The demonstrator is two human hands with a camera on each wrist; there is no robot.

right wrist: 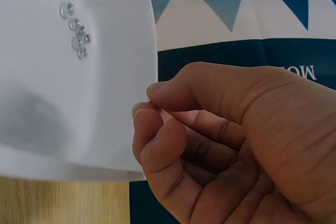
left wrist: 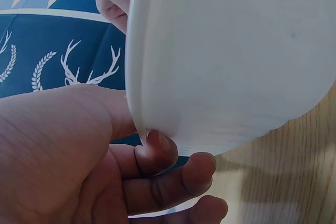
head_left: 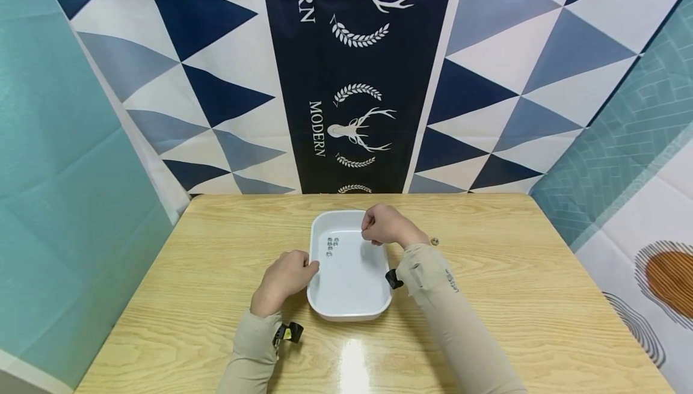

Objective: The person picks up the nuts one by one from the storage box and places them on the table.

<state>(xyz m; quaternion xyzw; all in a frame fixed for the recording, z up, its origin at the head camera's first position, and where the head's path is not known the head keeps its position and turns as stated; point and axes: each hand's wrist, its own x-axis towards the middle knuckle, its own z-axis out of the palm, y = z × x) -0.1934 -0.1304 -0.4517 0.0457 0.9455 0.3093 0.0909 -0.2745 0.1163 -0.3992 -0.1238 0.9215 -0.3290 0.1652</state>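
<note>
A white rectangular tray (head_left: 349, 289) stands on the wooden table. My left hand (head_left: 287, 278) grips its left rim, with the thumb over the edge and the index finger (left wrist: 159, 150) against the outer wall. Several small silvery metal nuts (head_left: 330, 246) lie in a loose cluster on the tray's floor, towards the far left; the right wrist view shows the same nuts (right wrist: 77, 34) closer. Above the tray's far right part is my right hand (head_left: 391, 225), thumb and index fingertips brought together and the other fingers curled. No object is plainly visible between those fingertips.
One small ring-shaped metal piece (head_left: 435, 241) lies on the wooden table (head_left: 487, 273) right of the tray, near the right wrist. A patterned cloth with deer prints (head_left: 357, 132) hangs behind the table's far edge.
</note>
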